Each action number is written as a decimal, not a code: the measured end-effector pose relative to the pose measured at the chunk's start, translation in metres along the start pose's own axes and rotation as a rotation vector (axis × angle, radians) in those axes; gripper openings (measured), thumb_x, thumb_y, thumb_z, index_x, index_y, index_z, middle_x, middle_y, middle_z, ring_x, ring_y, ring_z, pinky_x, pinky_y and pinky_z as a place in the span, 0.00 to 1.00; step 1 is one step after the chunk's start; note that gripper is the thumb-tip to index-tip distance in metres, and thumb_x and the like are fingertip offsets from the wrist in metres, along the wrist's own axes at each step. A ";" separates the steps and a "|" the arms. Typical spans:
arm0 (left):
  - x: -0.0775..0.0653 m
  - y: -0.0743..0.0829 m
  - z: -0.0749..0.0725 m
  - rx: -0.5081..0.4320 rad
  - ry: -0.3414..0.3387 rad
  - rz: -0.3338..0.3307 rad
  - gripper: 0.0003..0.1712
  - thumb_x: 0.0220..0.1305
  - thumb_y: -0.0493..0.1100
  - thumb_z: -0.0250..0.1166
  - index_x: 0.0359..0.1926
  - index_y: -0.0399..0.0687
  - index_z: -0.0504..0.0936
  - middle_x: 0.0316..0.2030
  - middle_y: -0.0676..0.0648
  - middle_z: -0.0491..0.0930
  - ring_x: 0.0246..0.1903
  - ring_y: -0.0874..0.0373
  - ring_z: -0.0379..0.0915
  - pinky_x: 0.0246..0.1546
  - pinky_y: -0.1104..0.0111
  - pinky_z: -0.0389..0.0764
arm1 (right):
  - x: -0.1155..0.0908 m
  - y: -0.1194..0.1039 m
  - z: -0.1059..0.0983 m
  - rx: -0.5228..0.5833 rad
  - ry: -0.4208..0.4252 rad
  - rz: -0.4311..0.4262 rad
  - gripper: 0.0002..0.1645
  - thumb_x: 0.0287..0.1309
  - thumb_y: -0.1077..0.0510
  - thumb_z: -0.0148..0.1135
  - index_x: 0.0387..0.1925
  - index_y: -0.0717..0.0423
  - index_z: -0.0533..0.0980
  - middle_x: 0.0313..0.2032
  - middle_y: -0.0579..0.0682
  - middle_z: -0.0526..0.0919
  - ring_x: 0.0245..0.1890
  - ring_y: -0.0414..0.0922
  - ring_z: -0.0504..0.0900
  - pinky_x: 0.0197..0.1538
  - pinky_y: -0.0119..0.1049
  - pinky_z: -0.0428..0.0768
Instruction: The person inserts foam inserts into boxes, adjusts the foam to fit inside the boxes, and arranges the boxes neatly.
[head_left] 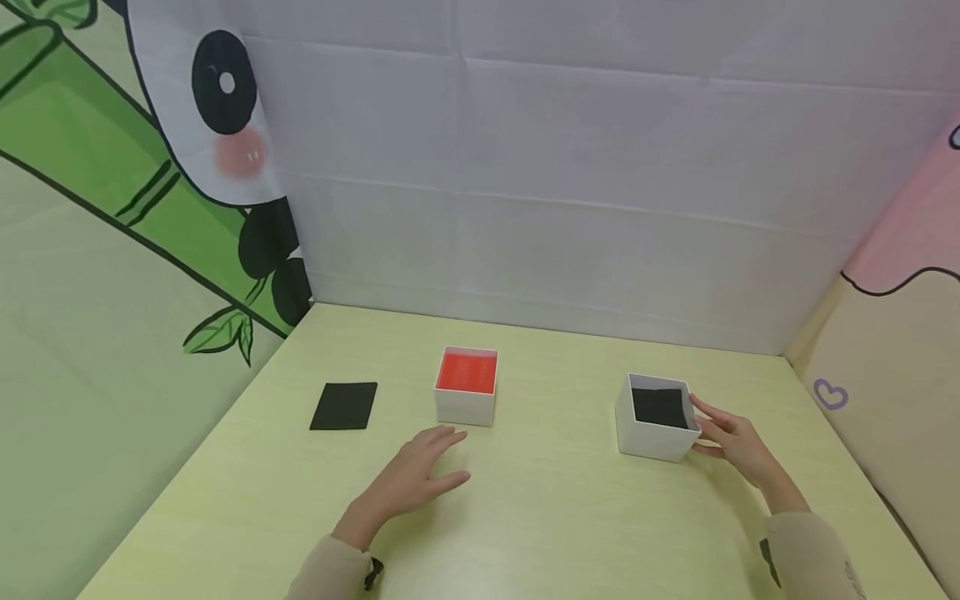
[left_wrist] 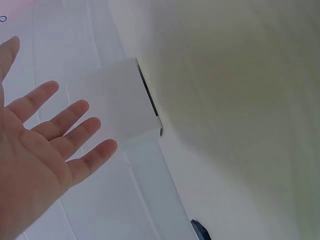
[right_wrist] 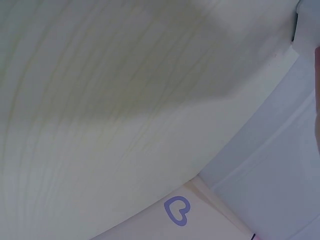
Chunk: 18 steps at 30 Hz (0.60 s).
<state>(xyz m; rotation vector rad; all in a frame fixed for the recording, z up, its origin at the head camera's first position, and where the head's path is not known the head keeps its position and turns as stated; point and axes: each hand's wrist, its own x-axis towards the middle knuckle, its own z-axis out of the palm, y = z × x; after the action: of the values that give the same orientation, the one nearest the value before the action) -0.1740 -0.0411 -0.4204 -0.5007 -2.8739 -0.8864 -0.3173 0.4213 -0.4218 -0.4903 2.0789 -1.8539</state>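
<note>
At the right of the head view stands a white open-topped box with a black piece inside. My right hand has its extended fingertips against the right wall of this box. A second white box, holding a red piece, is near the middle. Just in front of it my left hand hovers over the table, fingers spread and holding nothing. The left wrist view shows that hand's open palm beside the white box.
A flat black square lies on the pale wooden table, left of the middle box. A white cloth backdrop rises behind the table. Printed panels with a panda and bamboo flank the left side; a heart-printed panel flanks the right.
</note>
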 end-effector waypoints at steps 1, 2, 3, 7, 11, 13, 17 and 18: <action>-0.002 -0.003 -0.001 0.011 -0.002 -0.018 0.32 0.56 0.56 0.60 0.57 0.43 0.71 0.55 0.41 0.67 0.57 0.44 0.59 0.53 0.50 0.60 | 0.000 0.000 0.000 0.003 -0.002 0.001 0.29 0.63 0.61 0.49 0.63 0.61 0.54 0.46 0.28 0.71 0.41 0.33 0.77 0.38 0.34 0.76; -0.003 -0.006 -0.002 0.021 -0.003 -0.036 0.31 0.56 0.56 0.60 0.57 0.44 0.71 0.55 0.41 0.67 0.57 0.44 0.59 0.53 0.50 0.60 | 0.000 0.000 0.000 0.000 -0.001 0.001 0.29 0.63 0.61 0.49 0.63 0.61 0.54 0.46 0.28 0.71 0.41 0.33 0.77 0.38 0.35 0.76; -0.004 -0.009 -0.004 0.028 -0.004 -0.058 0.31 0.56 0.56 0.60 0.57 0.44 0.71 0.55 0.41 0.68 0.57 0.44 0.59 0.53 0.50 0.60 | 0.000 0.000 0.000 -0.004 0.000 0.002 0.29 0.63 0.61 0.49 0.63 0.61 0.54 0.46 0.28 0.71 0.41 0.33 0.77 0.39 0.35 0.76; -0.008 -0.020 -0.011 0.057 -0.008 -0.142 0.32 0.55 0.57 0.61 0.57 0.45 0.71 0.56 0.41 0.66 0.59 0.43 0.56 0.53 0.48 0.58 | -0.001 -0.001 0.000 -0.017 -0.001 0.000 0.28 0.63 0.61 0.48 0.63 0.61 0.54 0.47 0.29 0.71 0.41 0.33 0.77 0.39 0.35 0.76; -0.010 -0.031 -0.020 0.099 0.006 -0.173 0.32 0.55 0.56 0.61 0.57 0.44 0.71 0.57 0.39 0.66 0.59 0.42 0.55 0.53 0.46 0.58 | -0.002 -0.002 0.001 -0.002 -0.008 -0.010 0.27 0.63 0.62 0.48 0.63 0.59 0.56 0.46 0.29 0.72 0.40 0.33 0.77 0.38 0.34 0.76; -0.011 -0.037 -0.023 0.126 0.018 -0.176 0.31 0.55 0.55 0.61 0.57 0.44 0.71 0.56 0.38 0.65 0.58 0.40 0.55 0.52 0.46 0.59 | -0.002 -0.002 0.002 0.003 -0.013 -0.013 0.27 0.63 0.62 0.47 0.63 0.59 0.56 0.45 0.29 0.72 0.40 0.33 0.77 0.38 0.33 0.76; -0.012 -0.049 -0.029 0.198 0.051 -0.175 0.30 0.55 0.54 0.61 0.56 0.42 0.72 0.55 0.35 0.65 0.57 0.38 0.56 0.50 0.44 0.60 | -0.002 -0.003 0.002 0.000 -0.019 -0.014 0.27 0.64 0.62 0.47 0.63 0.60 0.55 0.45 0.28 0.72 0.41 0.32 0.77 0.38 0.32 0.76; -0.013 -0.052 -0.031 0.224 0.060 -0.177 0.30 0.55 0.54 0.62 0.55 0.42 0.73 0.55 0.34 0.66 0.56 0.37 0.57 0.48 0.43 0.61 | -0.002 -0.003 0.002 -0.001 -0.020 -0.012 0.28 0.64 0.62 0.47 0.63 0.61 0.54 0.45 0.28 0.72 0.41 0.32 0.77 0.38 0.32 0.76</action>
<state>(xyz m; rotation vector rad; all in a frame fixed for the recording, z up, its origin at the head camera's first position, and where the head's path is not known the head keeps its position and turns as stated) -0.1798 -0.1025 -0.4245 -0.1972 -2.9455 -0.5767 -0.3149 0.4199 -0.4191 -0.5206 2.0693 -1.8470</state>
